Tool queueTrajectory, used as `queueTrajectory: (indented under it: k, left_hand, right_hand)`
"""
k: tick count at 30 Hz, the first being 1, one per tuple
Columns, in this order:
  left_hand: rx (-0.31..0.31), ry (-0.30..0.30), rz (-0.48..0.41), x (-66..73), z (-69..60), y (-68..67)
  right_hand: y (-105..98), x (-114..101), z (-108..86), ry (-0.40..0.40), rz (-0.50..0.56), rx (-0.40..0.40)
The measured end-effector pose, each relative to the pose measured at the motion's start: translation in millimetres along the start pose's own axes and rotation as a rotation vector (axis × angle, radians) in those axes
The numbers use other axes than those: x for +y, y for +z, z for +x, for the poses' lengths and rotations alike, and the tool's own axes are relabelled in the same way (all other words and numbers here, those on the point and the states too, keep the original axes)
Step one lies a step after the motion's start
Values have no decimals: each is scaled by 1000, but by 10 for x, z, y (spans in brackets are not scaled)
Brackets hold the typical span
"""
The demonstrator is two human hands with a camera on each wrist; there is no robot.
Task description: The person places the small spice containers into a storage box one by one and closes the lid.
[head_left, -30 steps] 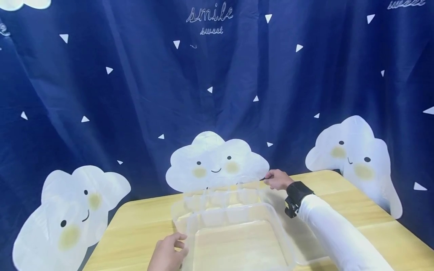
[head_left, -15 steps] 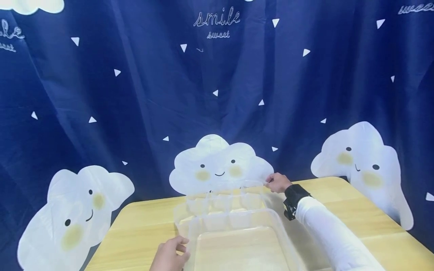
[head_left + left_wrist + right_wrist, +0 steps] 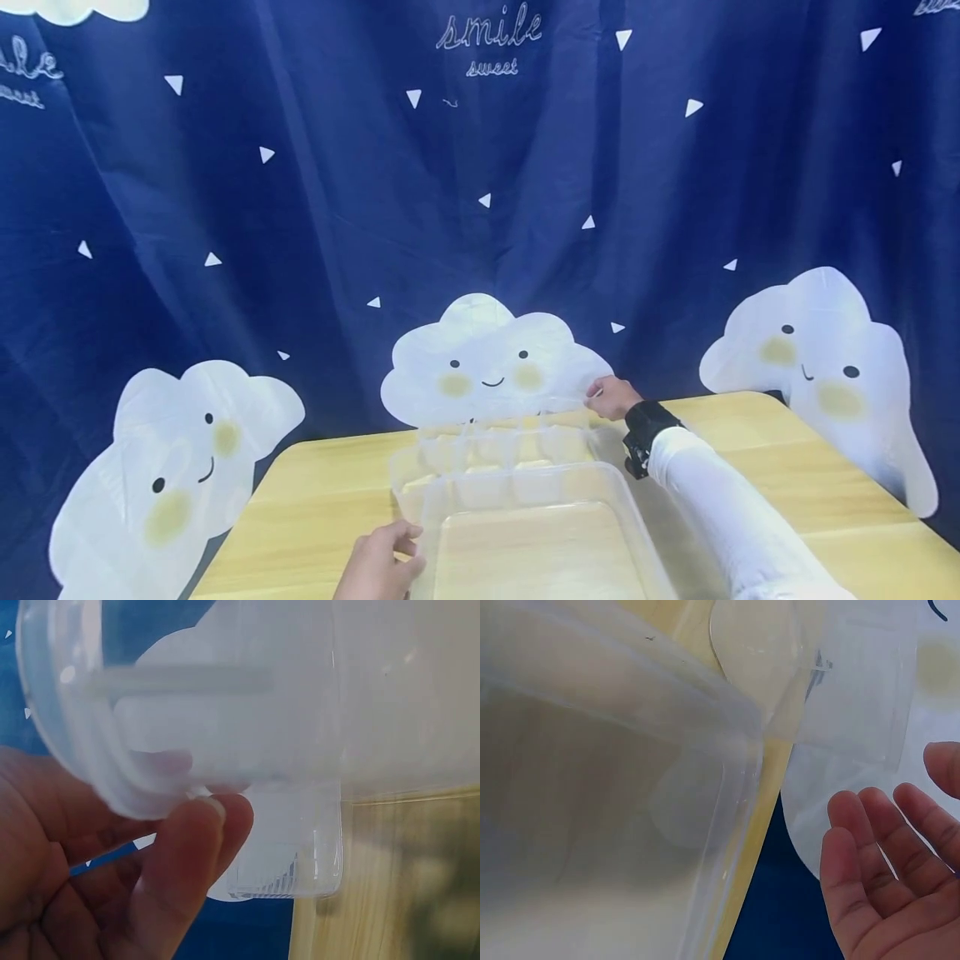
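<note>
A large clear plastic box (image 3: 540,542) stands at the table's front. My left hand (image 3: 378,562) is at its left side; in the left wrist view its thumb and fingers pinch the rim of the clear plastic box (image 3: 82,750), with fingertips showing through the plastic. Behind the box stands a clear organizer with several compartments (image 3: 487,450). My right hand (image 3: 615,397) is reached out to the organizer's far right corner. The right wrist view shows that hand (image 3: 900,877) with fingers spread and slightly bent, just beside a clear plastic panel (image 3: 859,697), nothing in its grasp.
The wooden table (image 3: 330,479) runs under both clear pieces, its back edge close behind the organizer. A dark blue curtain (image 3: 337,208) with printed clouds hangs directly behind the table.
The view has shifted slightly. A clear flat shape at the box's right no longer shows beside it. Both hands stay at nearly the same places by the box and organizer.
</note>
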State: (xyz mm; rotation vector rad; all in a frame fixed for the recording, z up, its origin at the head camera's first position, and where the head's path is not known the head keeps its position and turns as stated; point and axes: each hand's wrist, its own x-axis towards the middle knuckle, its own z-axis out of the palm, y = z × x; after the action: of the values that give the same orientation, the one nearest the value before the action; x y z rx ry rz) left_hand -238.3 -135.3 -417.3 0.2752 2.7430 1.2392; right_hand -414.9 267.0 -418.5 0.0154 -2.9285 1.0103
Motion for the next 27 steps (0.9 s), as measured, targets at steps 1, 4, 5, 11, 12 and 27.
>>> queueTrajectory:
  k: [1, 4, 5, 11, 12, 27]
  left_hand:
    - [-4, -3, -2, 0, -2, 0]
    - [-14, -22, -5, 6, -6, 7]
    - [-16, -30, -4, 11, -6, 9]
    - [-1, -34, -10, 24, -12, 10]
    - [1, -28, -11, 20, -15, 8]
    - [22, 0, -55, 7, -37, 14]
  right_hand:
    - [5, 0, 4, -2, 0, -6]
    - [13, -10, 13, -13, -19, -9]
    - [14, -15, 16, -22, -28, -8]
    - [27, -31, 47, -50, -59, -5]
    - [29, -27, 49, -58, -62, -9]
    - [110, -26, 89, -97, -122, 35]
